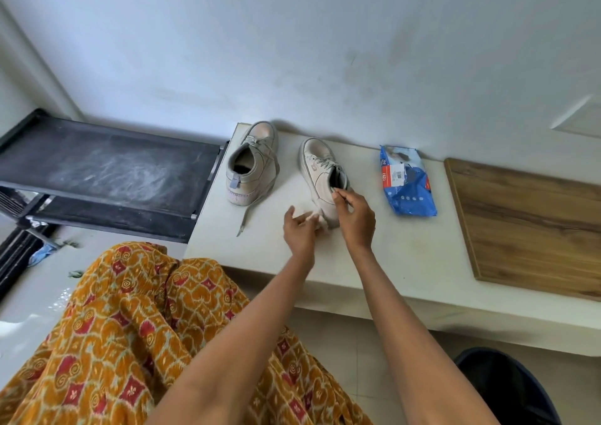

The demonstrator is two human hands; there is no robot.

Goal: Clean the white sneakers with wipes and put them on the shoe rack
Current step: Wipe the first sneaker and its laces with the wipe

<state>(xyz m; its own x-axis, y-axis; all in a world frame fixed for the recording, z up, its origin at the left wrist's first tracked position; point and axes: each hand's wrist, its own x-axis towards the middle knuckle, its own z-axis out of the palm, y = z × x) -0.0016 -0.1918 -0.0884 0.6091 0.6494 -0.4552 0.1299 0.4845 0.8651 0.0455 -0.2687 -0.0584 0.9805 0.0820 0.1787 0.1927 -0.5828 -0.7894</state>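
At frame centre on the white worktop (374, 262), the left hand (300, 231) pinches one crumpled white wipe (317, 219) against the heel of one of two white lace-up sneakers (320, 172); the right hand (354, 215) grips its collar. Beyond lie the second sneaker (252, 164), one blue wipes pack (406, 180), and, upper left, one black shoe rack (107, 167).

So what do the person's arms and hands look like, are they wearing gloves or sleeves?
No gloves and no sleeves show: both forearms are bare from the bottom of the picture to the wrists. The left hand and the right hand are bare too, with no ring, watch or bangle that I can make out. The only clothing in view is an orange garment with a red and cream pattern over the lap.
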